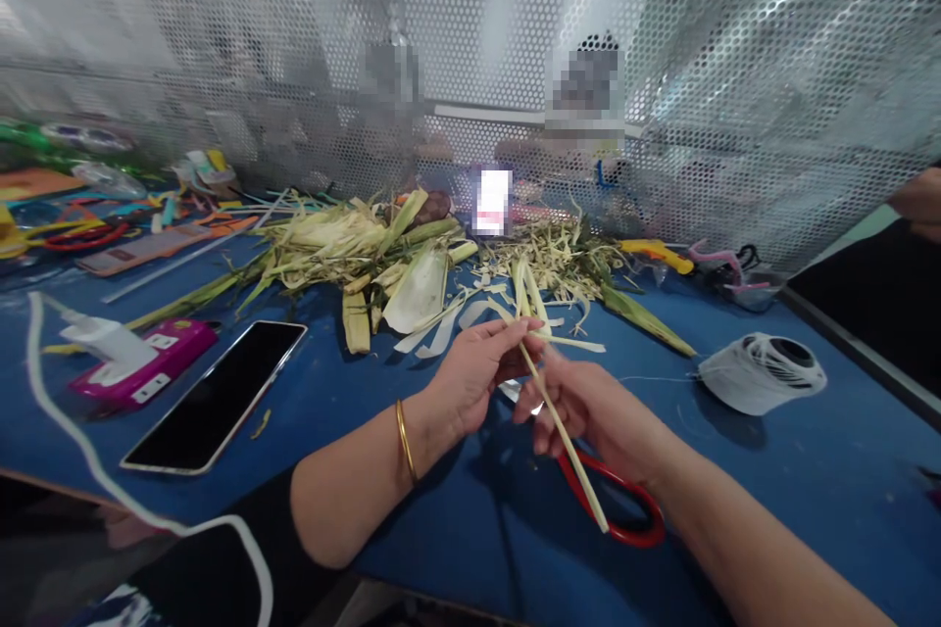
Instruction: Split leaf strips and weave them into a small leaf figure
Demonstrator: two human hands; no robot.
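Observation:
My left hand [477, 367], with a gold bangle at its wrist, pinches a pale stalk [566, 436] bound up with corn husk strips [527, 294]. The strips fan out above the fingertips, and the stalk slants down to the right. My right hand [580, 397] is beside it, fingers curled just behind the stalk, its thumb near the left fingertips. White thread runs from a spool [761, 374] at the right toward my right hand; what those fingers hold is hidden. Under the right hand lie red-handled scissors [647, 521], their blades mostly covered.
Dried corn husks [323, 245] and shreds [566, 260] pile along the back, before a perforated metal screen [485, 20]. On the left are a phone [217, 397], a magenta power strip [176, 358] and a white cable [80, 441]. A yellow-handled tool [658, 255] lies back right.

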